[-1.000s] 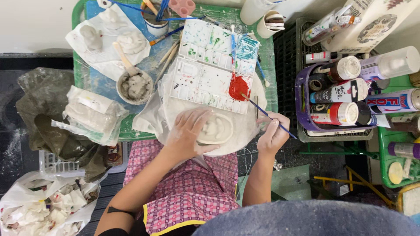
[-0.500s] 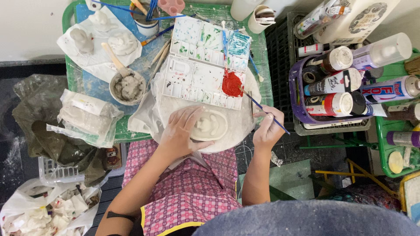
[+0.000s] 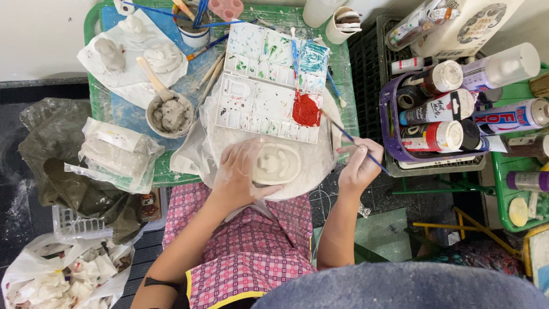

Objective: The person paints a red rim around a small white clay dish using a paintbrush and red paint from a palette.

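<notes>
Looking straight down at a messy paint setup here. The left hand [image 3: 237, 174] lies flat with fingers spread against the left edge of a small white plaster face cast [image 3: 277, 163], steadying it. The cast sits face up on a round white board [image 3: 317, 166] at the near edge of the green table [image 3: 97, 97], right above the person's pink checked apron [image 3: 251, 246].

The right hand [image 3: 359, 166] is closed in a pinch around a thin blue-handled paintbrush [image 3: 351, 139]. The brush runs up and to the left, with its tip right at a big blob of red paint [image 3: 305, 111] on the lower right corner of the white paint palette [image 3: 269, 86]. The palette is all wells, most smeared with green and teal, and its near edge overlaps the round board just past the cast.

Left of the palette there's a grey bowl of wet plaster [image 3: 169, 113] with a wooden stick [image 3: 150, 77] leaning in it, and further back some unpainted plaster figurines [image 3: 108, 52] on white paper. A clear plastic bag of grey material [image 3: 117, 154] lies on the table's left edge. To the right of the brush hand, a purple basket [image 3: 394, 143] holds paint bottles lying on their sides, well apart from the cast.
</notes>
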